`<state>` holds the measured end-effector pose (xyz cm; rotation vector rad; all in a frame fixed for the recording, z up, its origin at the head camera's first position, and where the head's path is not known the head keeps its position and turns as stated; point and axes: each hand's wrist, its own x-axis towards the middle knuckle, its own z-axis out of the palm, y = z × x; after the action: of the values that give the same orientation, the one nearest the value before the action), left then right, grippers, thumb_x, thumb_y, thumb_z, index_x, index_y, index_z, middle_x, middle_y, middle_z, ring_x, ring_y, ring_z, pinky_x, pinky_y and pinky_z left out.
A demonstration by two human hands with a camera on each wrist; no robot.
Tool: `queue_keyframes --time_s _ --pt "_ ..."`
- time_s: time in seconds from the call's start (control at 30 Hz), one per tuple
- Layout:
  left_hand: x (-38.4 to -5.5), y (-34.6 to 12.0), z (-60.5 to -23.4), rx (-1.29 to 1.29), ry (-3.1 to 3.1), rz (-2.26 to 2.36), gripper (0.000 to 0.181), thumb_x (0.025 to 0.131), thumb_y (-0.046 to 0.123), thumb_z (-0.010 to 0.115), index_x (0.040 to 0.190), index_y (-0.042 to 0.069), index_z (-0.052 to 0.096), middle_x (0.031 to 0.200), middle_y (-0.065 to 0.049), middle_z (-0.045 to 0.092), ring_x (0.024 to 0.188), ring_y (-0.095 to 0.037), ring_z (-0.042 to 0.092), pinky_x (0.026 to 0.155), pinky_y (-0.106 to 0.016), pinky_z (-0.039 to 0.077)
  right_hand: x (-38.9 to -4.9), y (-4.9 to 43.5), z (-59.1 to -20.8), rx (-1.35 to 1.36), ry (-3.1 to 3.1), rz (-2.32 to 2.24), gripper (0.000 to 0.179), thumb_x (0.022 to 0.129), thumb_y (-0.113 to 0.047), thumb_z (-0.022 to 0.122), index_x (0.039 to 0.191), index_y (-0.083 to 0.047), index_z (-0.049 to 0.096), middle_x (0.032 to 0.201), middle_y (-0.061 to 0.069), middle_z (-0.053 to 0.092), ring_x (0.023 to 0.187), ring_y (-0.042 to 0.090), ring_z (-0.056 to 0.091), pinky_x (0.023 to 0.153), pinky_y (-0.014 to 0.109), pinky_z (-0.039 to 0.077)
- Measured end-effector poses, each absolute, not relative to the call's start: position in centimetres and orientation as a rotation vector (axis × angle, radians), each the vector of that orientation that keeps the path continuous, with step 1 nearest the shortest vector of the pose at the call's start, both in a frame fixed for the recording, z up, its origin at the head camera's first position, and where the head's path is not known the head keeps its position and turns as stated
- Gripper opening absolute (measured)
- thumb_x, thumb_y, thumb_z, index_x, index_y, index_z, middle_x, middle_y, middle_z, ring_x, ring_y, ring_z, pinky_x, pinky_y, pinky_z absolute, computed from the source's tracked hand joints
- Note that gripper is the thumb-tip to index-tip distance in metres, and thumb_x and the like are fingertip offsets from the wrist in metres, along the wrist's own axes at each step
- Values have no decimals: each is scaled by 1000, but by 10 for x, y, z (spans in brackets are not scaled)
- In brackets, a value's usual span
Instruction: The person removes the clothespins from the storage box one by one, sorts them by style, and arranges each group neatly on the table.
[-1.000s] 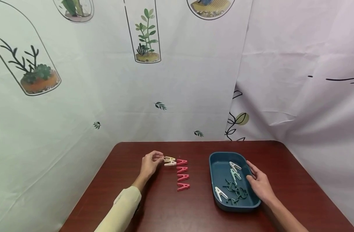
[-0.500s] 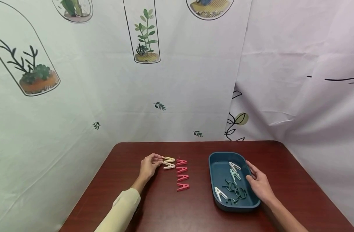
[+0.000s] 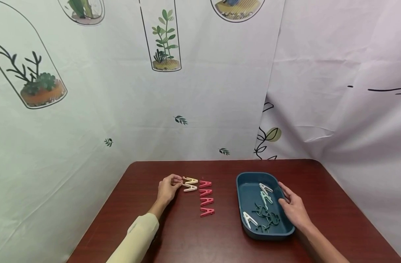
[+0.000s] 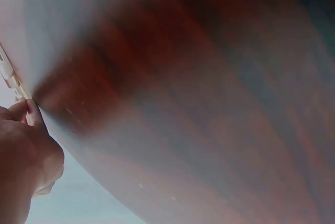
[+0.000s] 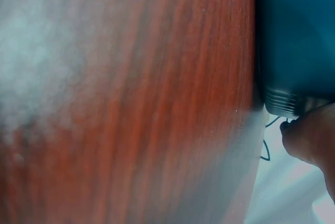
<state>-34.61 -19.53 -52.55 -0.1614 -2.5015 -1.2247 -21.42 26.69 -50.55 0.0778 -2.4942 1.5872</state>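
Observation:
My left hand (image 3: 167, 189) is at the far left of the table, thumb and fingertip pinching the handle end of a cream-white clothespin (image 3: 190, 188). A pale yellow clothespin (image 3: 190, 180) lies just behind it, its end close to my fingers. In the left wrist view the left hand (image 4: 29, 156) shows at the edge, with part of a pale clothespin (image 4: 8, 72) beyond the fingertips. Right of these, several red clothespins (image 3: 206, 201) form a column. My right hand (image 3: 296, 209) grips the right rim of a dark blue tray (image 3: 239, 197), thumb over the edge.
Inside the tray lie a pale green clothespin (image 3: 266, 199), white clothespins (image 3: 249, 220) and several dark green curled pieces (image 3: 272, 218). The reddish-brown table (image 3: 220, 244) ends at a plant-printed cloth (image 3: 200, 91) behind.
My left hand has drawn slightly left and toward me. Both pale clothespins shifted left, and the white one now lies farther from the yellow one. The right hand and tray stay put.

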Motion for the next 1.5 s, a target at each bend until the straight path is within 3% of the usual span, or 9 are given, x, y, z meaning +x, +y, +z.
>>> queue_keyframes --time_s 0.5,0.9,1.03,1.27,1.5 --pt "-346 -197 -527 -173 -2529 -1211 15 91 2 83 104 8 78 94 -3 80 85 -15 74 86 -42 59 -215 267 -506 57 -2510 1591 62 106 8 46 165 5 26 164 34 34 145 47 44 84 1 41" --pt "-344 -196 -523 -169 -2503 -1207 18 91 -4 81 106 6 77 96 -4 80 85 -18 75 88 -47 58 -215 266 -506 43 -2527 1572 62 107 7 47 165 5 26 165 33 33 146 48 43 84 0 39" --pt "-347 -197 -517 -131 -2457 -1167 18 92 -5 78 108 4 77 97 -6 81 89 -24 77 93 -51 55 -216 266 -506 46 -2531 1565 62 107 6 46 165 5 25 164 34 33 146 48 43 84 0 39" --pt "-355 -193 -493 -19 -2334 -1127 26 99 -3 66 123 2 74 118 -14 77 109 -34 74 99 -58 49 -215 266 -505 36 -2538 1561 62 107 6 46 165 5 25 164 33 33 146 47 43 84 0 39" --pt "-360 -166 -465 5 -2269 -1178 42 102 4 59 144 0 63 138 -17 69 123 -40 67 104 -57 49 -215 265 -505 39 -2540 1547 62 107 6 47 165 5 26 163 34 35 145 47 44 84 2 40"
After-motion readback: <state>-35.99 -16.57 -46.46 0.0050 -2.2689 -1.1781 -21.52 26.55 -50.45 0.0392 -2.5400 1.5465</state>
